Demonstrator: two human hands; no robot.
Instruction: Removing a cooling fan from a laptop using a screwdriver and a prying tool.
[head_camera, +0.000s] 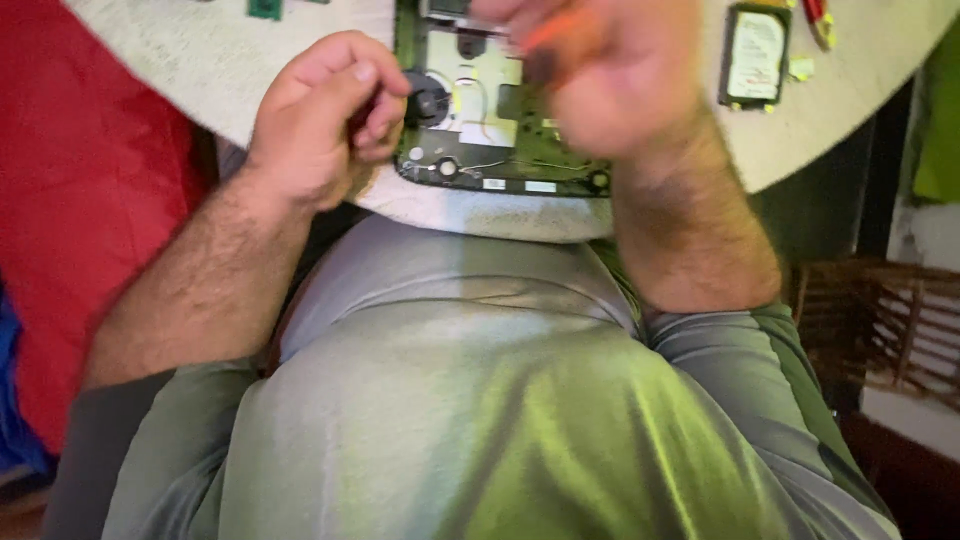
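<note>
At twelve o'clock on the bench (200, 60) lies an opened laptop chassis (480, 130), fan and board exposed. Left hand (320, 120) curls loosely closed beside it; blurred right hand (610, 80) grips an orange-handled tool (550, 30). Hard drive (755, 55) already sits out at two o'clock.

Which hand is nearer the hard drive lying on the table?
Right. The right hand hovers, blurred, over the opened laptop base, just beside the hard drive. The left hand rests at the base's far edge, away from the drive.
</note>
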